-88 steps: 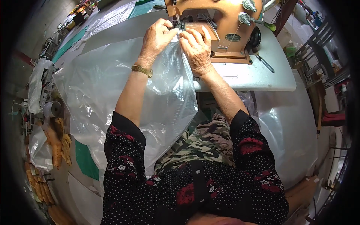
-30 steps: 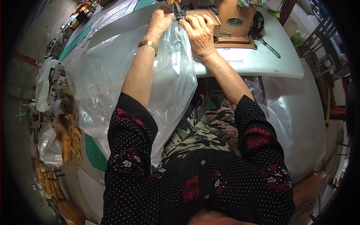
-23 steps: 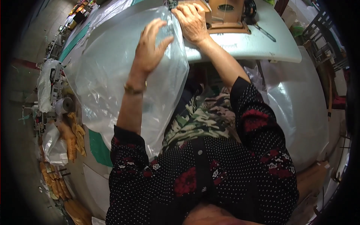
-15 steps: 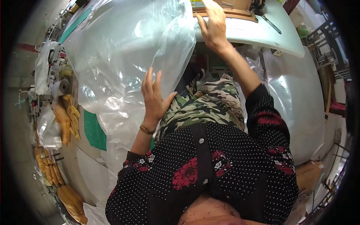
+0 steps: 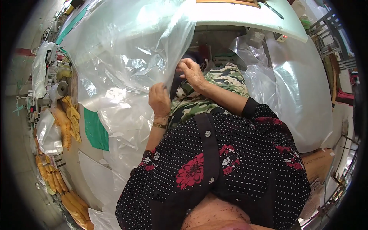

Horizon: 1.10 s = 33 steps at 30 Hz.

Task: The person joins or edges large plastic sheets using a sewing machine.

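At the far left, a whitish plastic bundle (image 5: 41,74) hangs against cluttered racks, with a pale roll (image 5: 59,90) just below it to the right. Lower down come a clear bag (image 5: 50,132), a yellow cloth (image 5: 72,117) and stacked orange bundles (image 5: 50,170). Right of these a green sheet (image 5: 95,130) shows, partly covered by the large clear plastic sheet (image 5: 122,57), which spreads over the left part of the worktop (image 5: 245,17), hides its front edge there and hangs down beside the person's lap. The left hand (image 5: 159,101), with a gold-coloured band (image 5: 159,125) at its wrist, has its fingers curled at the sheet's lower right side; whether they pinch the film is hard to make out. Just above and to the right, the right hand (image 5: 191,74) bends its fingers and thumb together at the sheet's right edge, and I can't tell if film is caught between them. Below it lie camouflage trousers (image 5: 214,90). Further right, crumpled clear plastic (image 5: 253,53) fills the space under the worktop, a metal tool (image 5: 274,10) lies on top, and another plastic sheet (image 5: 301,96) hangs above a cardboard box (image 5: 320,163).
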Available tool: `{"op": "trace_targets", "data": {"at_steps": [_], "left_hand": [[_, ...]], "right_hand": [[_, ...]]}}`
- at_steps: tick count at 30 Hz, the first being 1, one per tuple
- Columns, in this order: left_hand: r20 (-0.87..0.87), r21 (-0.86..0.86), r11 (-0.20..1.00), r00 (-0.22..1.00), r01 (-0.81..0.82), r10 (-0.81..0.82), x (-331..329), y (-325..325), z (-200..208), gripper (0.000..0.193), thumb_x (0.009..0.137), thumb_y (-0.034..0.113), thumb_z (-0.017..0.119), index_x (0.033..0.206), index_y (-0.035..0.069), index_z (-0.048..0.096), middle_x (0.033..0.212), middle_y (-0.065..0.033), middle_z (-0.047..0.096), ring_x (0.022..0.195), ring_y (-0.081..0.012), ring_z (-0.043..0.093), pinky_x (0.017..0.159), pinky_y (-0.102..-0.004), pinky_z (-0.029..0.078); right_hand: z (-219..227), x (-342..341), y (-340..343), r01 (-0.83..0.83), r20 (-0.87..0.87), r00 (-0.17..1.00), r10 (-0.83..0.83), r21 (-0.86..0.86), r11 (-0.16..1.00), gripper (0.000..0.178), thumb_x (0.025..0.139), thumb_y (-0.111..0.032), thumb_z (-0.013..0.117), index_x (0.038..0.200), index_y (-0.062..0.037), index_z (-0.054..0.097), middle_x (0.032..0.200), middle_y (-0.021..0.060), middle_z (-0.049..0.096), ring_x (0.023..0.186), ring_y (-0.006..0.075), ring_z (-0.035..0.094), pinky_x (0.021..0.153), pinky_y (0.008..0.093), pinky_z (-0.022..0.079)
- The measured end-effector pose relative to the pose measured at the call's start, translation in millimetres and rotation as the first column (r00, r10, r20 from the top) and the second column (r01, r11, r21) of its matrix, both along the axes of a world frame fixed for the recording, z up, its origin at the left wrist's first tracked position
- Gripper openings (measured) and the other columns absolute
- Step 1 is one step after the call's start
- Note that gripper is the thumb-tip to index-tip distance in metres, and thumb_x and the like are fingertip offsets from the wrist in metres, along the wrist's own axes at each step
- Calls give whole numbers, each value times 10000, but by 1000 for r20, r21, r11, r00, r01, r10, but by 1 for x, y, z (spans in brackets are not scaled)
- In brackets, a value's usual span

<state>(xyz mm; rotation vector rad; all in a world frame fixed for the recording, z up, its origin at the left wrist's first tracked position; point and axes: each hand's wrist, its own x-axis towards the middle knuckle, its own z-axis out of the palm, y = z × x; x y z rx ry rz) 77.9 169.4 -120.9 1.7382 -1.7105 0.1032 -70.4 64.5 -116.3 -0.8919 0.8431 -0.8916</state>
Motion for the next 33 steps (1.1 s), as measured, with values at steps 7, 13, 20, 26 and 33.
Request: {"op": "trace_targets", "data": {"at_steps": [7,13,20,26,33], "left_hand": [[-661,53,998,750,30,12,38,31,80,93,915,94,642,950,13,672,791,30,577,688,-39,472,588,-199,389],[-494,58,998,869,-13,40,75,46,166,106,934,123,640,901,30,681,705,83,505,636,-16,406,531,-192,315],[-548,73,984,831,162,-96,54,36,99,125,879,66,693,992,37,646,663,53,522,600,-33,434,527,-218,375],[-312,152,955,929,255,-199,3,46,87,177,836,67,707,987,33,621,681,-138,600,551,-265,586,525,-332,462],[-495,338,798,815,500,-301,-27,31,104,149,909,134,612,1011,24,612,739,-188,620,680,-381,624,579,-401,472]], "right_hand": [[5,29,-1,-14,49,999,21,-139,990,584,922,-242,653,1336,54,367,1316,189,490,1223,248,490,1060,366,380],[22,39,-2,136,-194,964,-184,-239,961,685,897,-348,670,1368,29,347,1371,199,439,1281,267,428,1079,403,356],[5,25,-17,-23,254,965,68,-175,984,585,937,-400,623,1303,17,438,1213,124,560,1115,197,531,983,340,429],[5,-1,-3,327,-45,933,-356,-299,896,338,976,-345,580,1112,-36,559,1022,29,616,918,92,555,759,263,461],[47,-39,37,-164,-65,986,151,-322,933,286,982,-328,571,990,-44,601,882,-4,636,826,92,589,761,231,465]]}}
